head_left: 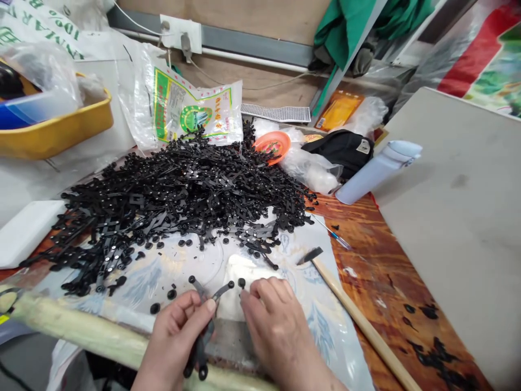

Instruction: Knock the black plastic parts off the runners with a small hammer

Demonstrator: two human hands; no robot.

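Observation:
My left hand (179, 336) is closed on a dark plastic linkage (222, 291), whose thin arms spread above the thumb and hang below the fingers. Round black knobs cap the ends of these arms. To its right, my right hand (273, 320) pinches a small black round-headed plug (241, 283) by its stem, a short gap away from the linkage. Both hands are over a white patch (238, 266) on the table's plastic cover. Behind them spreads a large heap of black linkages (191, 190), and several loose black plugs (155, 308) lie left of my hands.
A hammer (354, 309) lies on the right, beside a pen (337, 238). Farther back are a pale blue bottle (376, 171), an orange plate (280, 139) and a printed plastic bag (191, 108). A yellow basin (61, 133) stands at left, above a white block (28, 231).

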